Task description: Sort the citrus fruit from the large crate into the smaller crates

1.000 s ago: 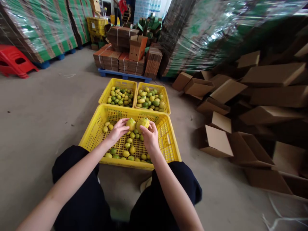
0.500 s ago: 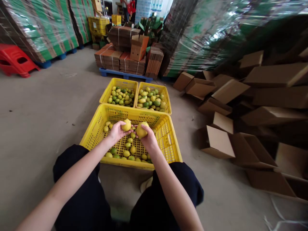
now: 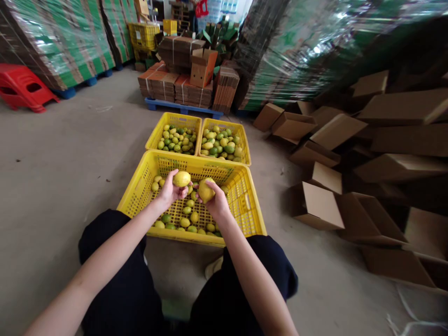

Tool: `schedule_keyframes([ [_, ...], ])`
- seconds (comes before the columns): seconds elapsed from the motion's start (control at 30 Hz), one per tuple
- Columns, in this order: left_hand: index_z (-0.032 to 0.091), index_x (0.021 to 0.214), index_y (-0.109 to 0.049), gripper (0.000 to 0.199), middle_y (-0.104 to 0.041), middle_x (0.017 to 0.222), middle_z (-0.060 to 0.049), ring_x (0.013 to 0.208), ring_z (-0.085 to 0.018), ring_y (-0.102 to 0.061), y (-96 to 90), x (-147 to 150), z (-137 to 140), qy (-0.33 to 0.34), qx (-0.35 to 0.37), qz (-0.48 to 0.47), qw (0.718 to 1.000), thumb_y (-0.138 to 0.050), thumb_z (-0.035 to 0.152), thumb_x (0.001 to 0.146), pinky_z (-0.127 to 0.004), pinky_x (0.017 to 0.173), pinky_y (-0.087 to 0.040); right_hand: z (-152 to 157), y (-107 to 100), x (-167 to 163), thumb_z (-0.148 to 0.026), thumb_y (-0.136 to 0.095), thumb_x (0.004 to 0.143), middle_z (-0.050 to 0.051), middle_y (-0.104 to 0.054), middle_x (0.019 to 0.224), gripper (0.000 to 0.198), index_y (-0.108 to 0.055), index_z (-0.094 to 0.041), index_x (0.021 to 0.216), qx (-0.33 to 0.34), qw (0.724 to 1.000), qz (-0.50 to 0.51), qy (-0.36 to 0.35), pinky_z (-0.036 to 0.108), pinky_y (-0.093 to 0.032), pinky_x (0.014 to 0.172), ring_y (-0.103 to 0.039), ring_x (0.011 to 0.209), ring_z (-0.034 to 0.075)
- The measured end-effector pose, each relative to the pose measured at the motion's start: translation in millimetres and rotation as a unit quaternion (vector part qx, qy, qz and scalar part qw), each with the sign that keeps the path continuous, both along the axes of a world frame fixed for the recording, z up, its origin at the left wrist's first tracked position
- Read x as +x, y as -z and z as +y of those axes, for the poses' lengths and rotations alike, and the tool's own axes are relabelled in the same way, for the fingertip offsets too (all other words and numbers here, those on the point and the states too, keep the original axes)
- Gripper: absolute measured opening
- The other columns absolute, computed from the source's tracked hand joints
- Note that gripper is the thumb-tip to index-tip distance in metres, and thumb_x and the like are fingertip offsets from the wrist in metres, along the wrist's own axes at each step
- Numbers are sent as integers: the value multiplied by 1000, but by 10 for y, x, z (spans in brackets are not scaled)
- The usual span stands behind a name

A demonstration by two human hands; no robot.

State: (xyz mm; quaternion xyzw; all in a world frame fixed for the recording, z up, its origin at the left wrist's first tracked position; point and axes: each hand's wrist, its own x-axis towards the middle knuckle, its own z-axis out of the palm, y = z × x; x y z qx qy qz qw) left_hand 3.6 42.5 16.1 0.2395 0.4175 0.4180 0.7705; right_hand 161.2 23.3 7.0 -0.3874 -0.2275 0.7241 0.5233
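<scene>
My left hand (image 3: 170,192) is closed around a yellow lemon (image 3: 182,179), whose long side faces me. Just to its right, my right hand (image 3: 217,203) grips another yellow lemon (image 3: 206,190) between thumb and fingers. Both hands are over a large yellow plastic crate (image 3: 136,186) with mesh walls, which stands between my knees. Loose yellow and green lemons (image 3: 185,222) lie on its floor, mostly along the near side and down the middle. My forearms cover part of the crate's near corners.
Behind the crate stand two yellow crates full of lemons, left (image 3: 150,135) and right (image 3: 248,149). Flattened cartons (image 3: 159,84) sit on a blue pallet (image 3: 182,109) beyond. Open cardboard boxes (image 3: 324,205) are heaped at right; a red stool (image 3: 26,88) stands at left.
The lemon in my left hand has turned, so its long side now lies crosswise, and my left fingers have shifted around it. My right hand keeps its lemon almost in place.
</scene>
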Motion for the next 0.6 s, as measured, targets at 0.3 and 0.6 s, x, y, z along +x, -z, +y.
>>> schedule_keyframes([
  [0.3, 23, 108, -55, 49, -63, 110, -6, 88, -17, -66, 159, 55, -30, -162, 298, 212, 917, -82, 33, 67, -28, 76, -54, -38, 65, 13, -29, -68, 64, -2, -63, 86, 35, -56, -24, 96, 160, 919, -334, 133, 33, -52, 71, -58, 77, 18],
  [0.6, 23, 110, -62, 49, -61, 118, -7, 97, -21, -63, 164, 36, -67, -110, 392, 250, 879, -83, 29, 66, -31, 79, -53, -114, -3, 47, -26, -74, 67, 6, -58, 113, 39, -58, -26, 103, 327, 812, -447, 183, 39, -52, 83, -55, 111, 26],
])
